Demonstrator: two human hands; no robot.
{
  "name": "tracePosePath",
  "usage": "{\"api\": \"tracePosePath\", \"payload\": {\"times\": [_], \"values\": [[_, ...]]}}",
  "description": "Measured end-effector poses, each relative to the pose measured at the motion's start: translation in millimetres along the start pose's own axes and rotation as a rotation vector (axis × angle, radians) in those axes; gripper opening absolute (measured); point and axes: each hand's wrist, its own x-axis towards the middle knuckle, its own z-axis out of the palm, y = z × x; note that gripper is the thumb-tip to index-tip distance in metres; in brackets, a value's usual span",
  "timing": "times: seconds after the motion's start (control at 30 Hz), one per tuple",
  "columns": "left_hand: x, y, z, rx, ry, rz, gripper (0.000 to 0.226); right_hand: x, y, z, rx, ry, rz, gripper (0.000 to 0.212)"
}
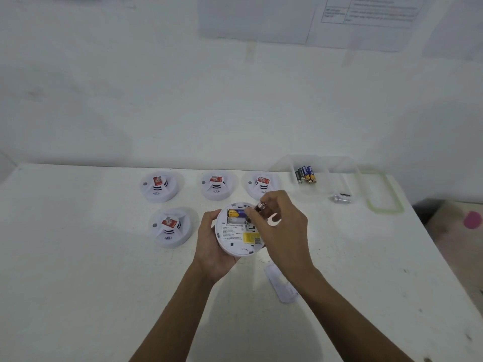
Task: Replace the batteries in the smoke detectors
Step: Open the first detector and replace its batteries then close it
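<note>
- White smoke detector, underside up, over the middle of the surface; left hand grips its rim, and the right hand hides its right side.
- Right hand pinches a small cell over the open compartment. The cell is blurred and its label unreadable.
- One blue-and-gold battery lies in the compartment.
- Closed detectors, four: three along the far edge, the rightmost partly behind the right hand; one nearer, left.
- Clear container, far right corner: spare batteries, three or four.
- Green-rimmed lid lies beside it.
- White cover piece lies flat beside the right forearm.
</note>
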Motion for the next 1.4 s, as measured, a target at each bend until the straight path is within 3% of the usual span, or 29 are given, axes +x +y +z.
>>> {"api": "tracePosePath", "payload": {"times": [0.2,0.73,1.03,1.27,1.4], "values": [[6,-1,-11,-0.016,0.053,-0.024,0.052,-8,8,7,-0.098,0.046,-0.014,0.024],[11,0,-14,0.027,0.029,0.018,0.046,-22,20,27,-0.240,0.140,-0.203,0.022],[16,1,-19,0.070,0.073,-0.007,0.043,-28,27,22,-0.398,0.031,-0.350,0.035],[16,-3,-20,0.032,0.008,0.001,0.046,-30,29,12,-0.157,-0.080,-0.246,0.041],[15,-3,-19,-0.044,-0.028,0.004,0.043,-27,32,-1,-0.025,-0.010,-0.196,0.036]]}}
